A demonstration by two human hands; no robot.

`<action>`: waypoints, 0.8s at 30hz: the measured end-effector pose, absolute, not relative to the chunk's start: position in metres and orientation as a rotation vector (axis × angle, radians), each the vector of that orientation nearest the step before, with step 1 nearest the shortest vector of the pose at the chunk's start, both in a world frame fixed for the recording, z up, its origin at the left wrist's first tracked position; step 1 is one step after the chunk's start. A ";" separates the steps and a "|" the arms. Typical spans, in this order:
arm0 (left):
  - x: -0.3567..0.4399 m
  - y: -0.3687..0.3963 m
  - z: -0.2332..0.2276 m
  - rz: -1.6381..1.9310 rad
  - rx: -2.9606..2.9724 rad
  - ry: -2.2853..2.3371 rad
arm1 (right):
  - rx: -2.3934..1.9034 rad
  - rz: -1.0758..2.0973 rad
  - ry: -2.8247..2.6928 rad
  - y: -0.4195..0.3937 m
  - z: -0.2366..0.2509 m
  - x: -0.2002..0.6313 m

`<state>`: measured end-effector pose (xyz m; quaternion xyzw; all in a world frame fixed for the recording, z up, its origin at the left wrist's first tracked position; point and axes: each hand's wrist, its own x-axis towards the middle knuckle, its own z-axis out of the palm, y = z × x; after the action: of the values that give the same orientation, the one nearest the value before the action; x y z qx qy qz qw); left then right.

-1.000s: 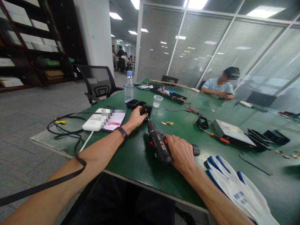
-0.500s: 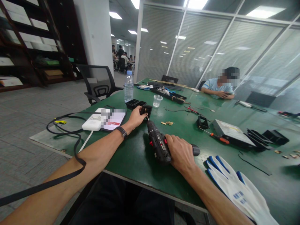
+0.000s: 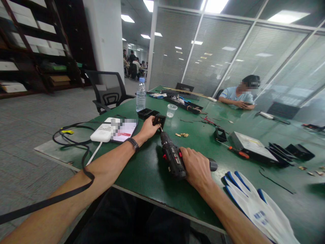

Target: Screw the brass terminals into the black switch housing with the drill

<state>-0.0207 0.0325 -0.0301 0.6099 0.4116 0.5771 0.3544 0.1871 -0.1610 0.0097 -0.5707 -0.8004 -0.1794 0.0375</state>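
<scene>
My right hand (image 3: 196, 165) is wrapped round the handle of a black cordless drill (image 3: 173, 157) with red buttons. Its bit points away from me and meets a small black box-shaped part (image 3: 161, 120), its tip at the part's open side. That part is gripped by my left hand (image 3: 148, 128), which holds it at the table just left of the bit. Behind it lie more black box-shaped parts (image 3: 145, 113). A small heap of brass-coloured pieces (image 3: 183, 135) sits to the right of the drill's front end.
A water bottle (image 3: 141, 96) and a clear plastic cup (image 3: 172, 110) stand beyond my hands. Left are a phone (image 3: 127, 129), a white power bank (image 3: 103, 134) and a black strap. At right lie white gloves (image 3: 256, 206), a screwdriver (image 3: 238, 151) and a metal box (image 3: 252, 145). Another person (image 3: 238, 96) sits across.
The whole view has shifted slightly right and down. Both hands, the drill and the black part keep the same arrangement.
</scene>
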 end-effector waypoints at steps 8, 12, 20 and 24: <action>-0.021 0.035 -0.033 1.492 1.587 1.063 | -1.741 -0.566 -2.465 -0.161 0.011 0.187; -0.021 0.035 -0.032 1.489 1.574 1.046 | -1.748 -0.564 -2.464 -0.161 0.011 0.187; -0.021 0.034 -0.031 1.489 1.602 1.067 | -1.782 -0.539 -2.465 -0.161 0.012 0.186; -0.022 0.032 -0.029 1.476 1.619 1.093 | -1.772 -0.539 -2.470 -0.162 0.013 0.186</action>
<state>-0.0216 0.0319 -0.0290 0.6220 0.4197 0.5671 0.3396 0.1858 -0.1615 0.0130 -0.5737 -0.7998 -0.1745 0.0270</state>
